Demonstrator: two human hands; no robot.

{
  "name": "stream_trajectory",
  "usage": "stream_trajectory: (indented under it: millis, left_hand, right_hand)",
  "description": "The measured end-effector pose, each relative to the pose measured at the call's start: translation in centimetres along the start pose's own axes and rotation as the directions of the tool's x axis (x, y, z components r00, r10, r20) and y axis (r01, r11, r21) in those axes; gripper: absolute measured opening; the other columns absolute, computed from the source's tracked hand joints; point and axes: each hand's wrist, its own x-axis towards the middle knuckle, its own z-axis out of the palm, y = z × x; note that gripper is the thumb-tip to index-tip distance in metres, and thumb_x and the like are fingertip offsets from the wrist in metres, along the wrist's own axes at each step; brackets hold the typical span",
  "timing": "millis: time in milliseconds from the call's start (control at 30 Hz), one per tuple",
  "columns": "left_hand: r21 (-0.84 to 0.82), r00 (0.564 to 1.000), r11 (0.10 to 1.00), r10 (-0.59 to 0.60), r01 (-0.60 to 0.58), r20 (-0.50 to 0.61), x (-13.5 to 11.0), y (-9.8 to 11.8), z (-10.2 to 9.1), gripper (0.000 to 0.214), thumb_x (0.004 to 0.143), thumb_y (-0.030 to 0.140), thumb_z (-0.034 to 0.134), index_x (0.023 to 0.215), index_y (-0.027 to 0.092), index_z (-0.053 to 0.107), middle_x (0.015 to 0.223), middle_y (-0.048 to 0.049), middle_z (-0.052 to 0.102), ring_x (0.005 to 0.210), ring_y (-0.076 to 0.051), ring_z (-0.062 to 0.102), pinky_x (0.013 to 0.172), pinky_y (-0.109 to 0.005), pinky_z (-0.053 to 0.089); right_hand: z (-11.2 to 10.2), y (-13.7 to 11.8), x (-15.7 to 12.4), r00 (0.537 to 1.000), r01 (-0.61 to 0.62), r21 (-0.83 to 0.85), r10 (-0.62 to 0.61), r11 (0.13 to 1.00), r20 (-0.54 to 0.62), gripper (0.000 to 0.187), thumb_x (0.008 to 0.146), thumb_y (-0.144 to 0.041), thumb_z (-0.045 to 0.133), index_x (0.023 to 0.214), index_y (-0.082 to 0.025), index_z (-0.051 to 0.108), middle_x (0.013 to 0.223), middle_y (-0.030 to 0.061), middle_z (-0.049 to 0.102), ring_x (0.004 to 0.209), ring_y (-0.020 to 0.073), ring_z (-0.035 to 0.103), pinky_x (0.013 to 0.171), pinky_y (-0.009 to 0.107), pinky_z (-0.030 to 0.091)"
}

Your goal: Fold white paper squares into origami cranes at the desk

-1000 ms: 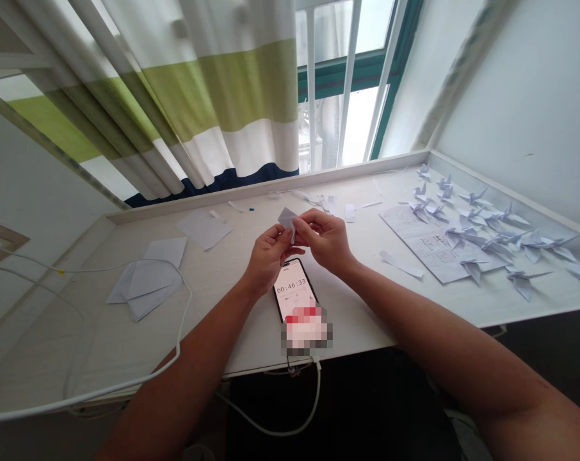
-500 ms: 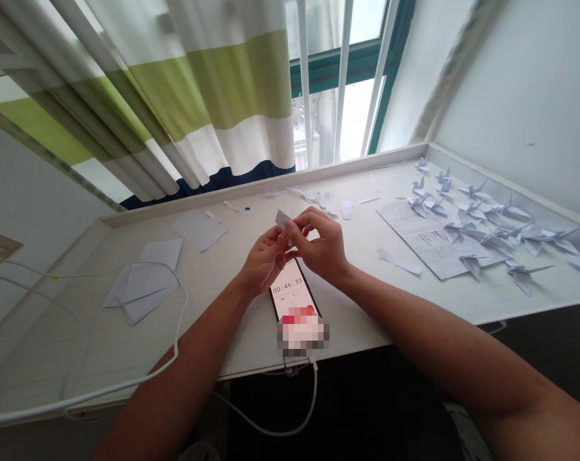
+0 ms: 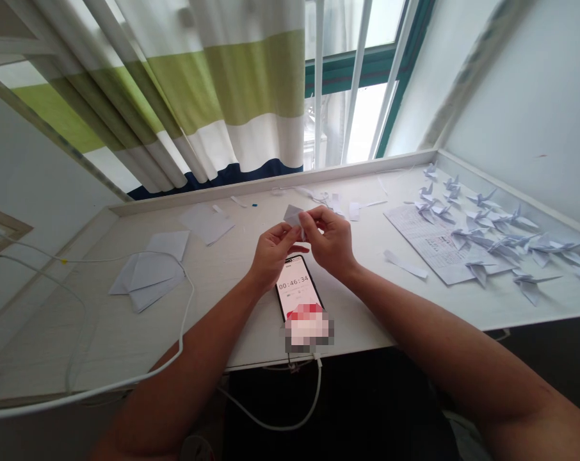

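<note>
Between both hands, above the desk, is a small folded piece of white paper [image 3: 292, 215]. My left hand [image 3: 272, 255] pinches its lower left side between thumb and fingers. On the other side my right hand [image 3: 329, 239] grips it with thumb and forefinger, its remaining fingers curled. The paper's lower part is hidden behind the fingers. Just below the hands lies a phone [image 3: 294, 291] with a running timer on its screen. Several folded paper cranes [image 3: 506, 240] stand at the right of the desk.
A printed sheet [image 3: 431, 250] lies under some cranes. Loose white sheets [image 3: 150, 269] and another sheet [image 3: 208, 223] are at the left. Paper strips [image 3: 405, 265] lie about. A white cable [image 3: 187, 307] crosses the left side, near my left forearm. A raised rim [image 3: 271, 180] edges the desk's back.
The view has shifted slightly, so things sit further right. More of the folded paper shows above my fingers, and both hands still hold it. The timer has advanced one second.
</note>
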Motion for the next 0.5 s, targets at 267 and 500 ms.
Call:
stream_trajectory:
  millis: [267, 500]
  left_hand:
    - [0.032, 0.999, 0.999, 0.022, -0.023, 0.029, 0.1, -0.1, -0.2, 0.038, 0.079, 0.053, 0.086, 0.083, 0.017, 0.074, 0.079, -0.0047, 0.076, 0.078, -0.019, 0.075, 0.067, -0.028, 0.057]
    - [0.042, 1.0, 0.999, 0.018, -0.019, 0.02, 0.2, 0.1, -0.3, 0.042, 0.074, 0.053, 0.089, 0.072, 0.016, 0.07, 0.074, -0.0027, 0.072, 0.072, -0.016, 0.072, 0.064, -0.026, 0.056]
  right_hand:
    - [0.4, 0.4, -0.3, 0.993, -0.117, 0.088, 0.118, 0.989, -0.007, 0.043, 0.094, -0.062, 0.065, 0.078, -0.023, 0.062, 0.068, -0.0001, 0.064, 0.061, 0.015, 0.058, 0.061, 0.032, 0.052]
    - [0.9, 1.2, -0.6, 0.981, -0.187, 0.185, 0.192, 0.965, -0.009, 0.042, 0.093, -0.062, 0.066, 0.081, -0.022, 0.062, 0.066, -0.0002, 0.063, 0.061, 0.0151, 0.06, 0.057, 0.03, 0.053]
